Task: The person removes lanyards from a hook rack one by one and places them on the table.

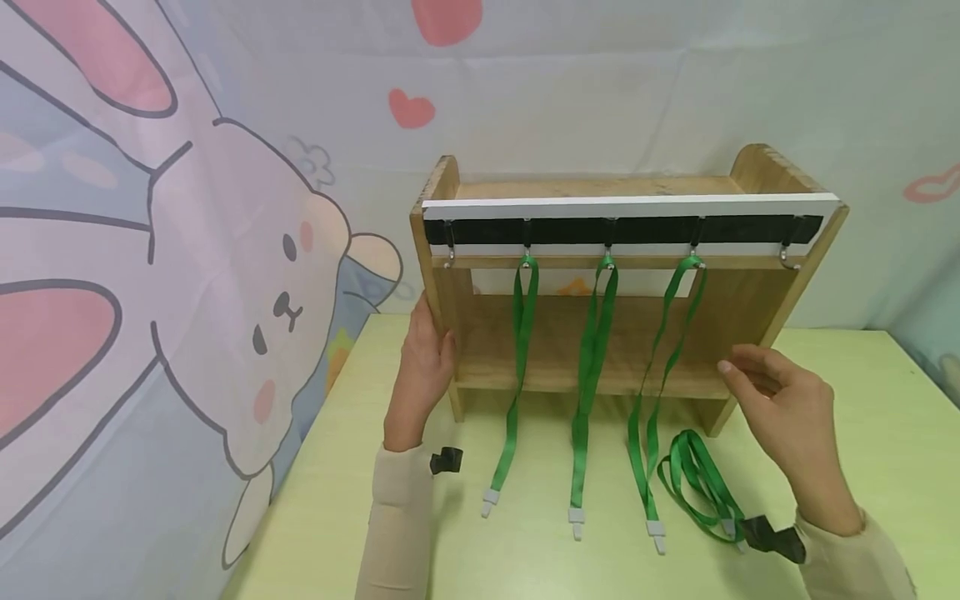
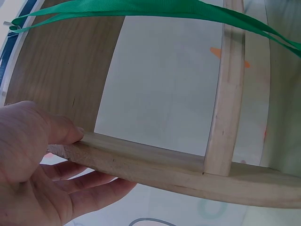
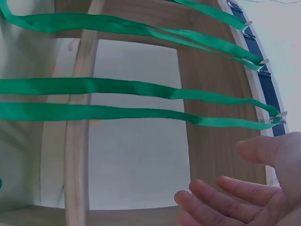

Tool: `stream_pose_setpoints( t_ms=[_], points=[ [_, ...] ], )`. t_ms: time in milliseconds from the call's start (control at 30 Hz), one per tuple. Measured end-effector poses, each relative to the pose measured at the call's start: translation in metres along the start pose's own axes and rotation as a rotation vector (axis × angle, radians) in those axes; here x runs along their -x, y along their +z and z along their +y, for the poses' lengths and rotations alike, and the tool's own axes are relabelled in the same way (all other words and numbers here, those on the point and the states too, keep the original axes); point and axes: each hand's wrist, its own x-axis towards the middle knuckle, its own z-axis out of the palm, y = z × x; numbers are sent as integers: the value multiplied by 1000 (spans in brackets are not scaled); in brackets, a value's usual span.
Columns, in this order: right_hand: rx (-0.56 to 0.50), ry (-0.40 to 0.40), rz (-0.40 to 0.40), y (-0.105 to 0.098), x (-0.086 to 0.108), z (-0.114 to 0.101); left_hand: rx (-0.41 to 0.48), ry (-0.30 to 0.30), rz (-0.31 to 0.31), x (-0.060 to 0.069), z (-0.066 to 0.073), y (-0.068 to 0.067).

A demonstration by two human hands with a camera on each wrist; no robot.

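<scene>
Altogether, three hanging lanyards (image 1: 590, 367), five hooks (image 1: 451, 252).

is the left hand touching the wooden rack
Touching: the left wrist view shows the left hand on the wooden rack, thumb resting against its side.

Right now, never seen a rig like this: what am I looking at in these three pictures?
No robot here: just a person's two bare hands. The wide picture comes from a camera on the head, looking forward and down; the two close ones come from cameras on the left and right wrists. A wooden rack stands on the table. Three green lanyards hang from its hooks; a fourth, the coiled lanyard, lies on the table. The left hand grips the rack's left side panel, thumb inside, fingers outside. The right hand, near the right side panel, holds nothing.
</scene>
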Motion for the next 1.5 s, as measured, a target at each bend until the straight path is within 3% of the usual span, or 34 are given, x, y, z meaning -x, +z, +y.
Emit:
stream_pose_setpoints(
  t_ms=[300, 933, 1333, 1500],
  points=[
    [-69, -24, 24, 5, -8, -12, 3, -23, -3, 1, 1, 1],
    [-199, -58, 64, 22, -27, -42, 0, 13, 12, 0, -2, 2],
    [-254, -50, 42, 36, -35, -54, -10, 11, 20, 0, 0, 0],
    [-209, -57, 12, 38, -36, -55, -11, 12, 15, 0, -2, 2]
  ],
)
